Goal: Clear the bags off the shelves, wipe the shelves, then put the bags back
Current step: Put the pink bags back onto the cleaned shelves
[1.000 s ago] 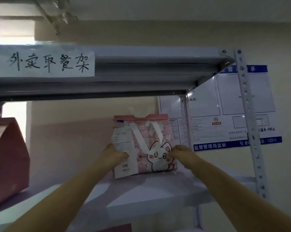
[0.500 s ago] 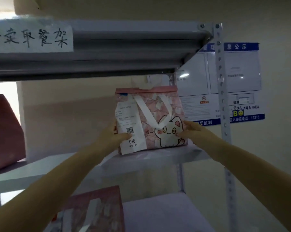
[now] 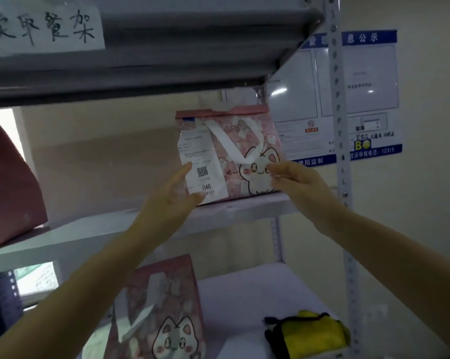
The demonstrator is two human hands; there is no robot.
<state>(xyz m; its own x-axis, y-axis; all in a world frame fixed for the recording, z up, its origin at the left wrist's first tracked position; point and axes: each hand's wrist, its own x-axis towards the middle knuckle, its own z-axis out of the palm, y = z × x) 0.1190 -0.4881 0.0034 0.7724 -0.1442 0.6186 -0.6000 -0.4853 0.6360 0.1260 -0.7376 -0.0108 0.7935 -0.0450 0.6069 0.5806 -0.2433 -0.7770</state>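
Big grey metal rack fills most of the view, w/ a handwritten paper label taped on the top shelf edge. Middle shelf has a plain pink bag far left and the pink cat bag standing upright near the right end, receipt stuck on its front. Both hands are at that bag: left hand has fingers straight, thumb touching the receipt's bottom, not really gripping. Right hand pinches the bag's lower right side by the cat print. Lower shelf holds another cat bag + a yellow cloth.
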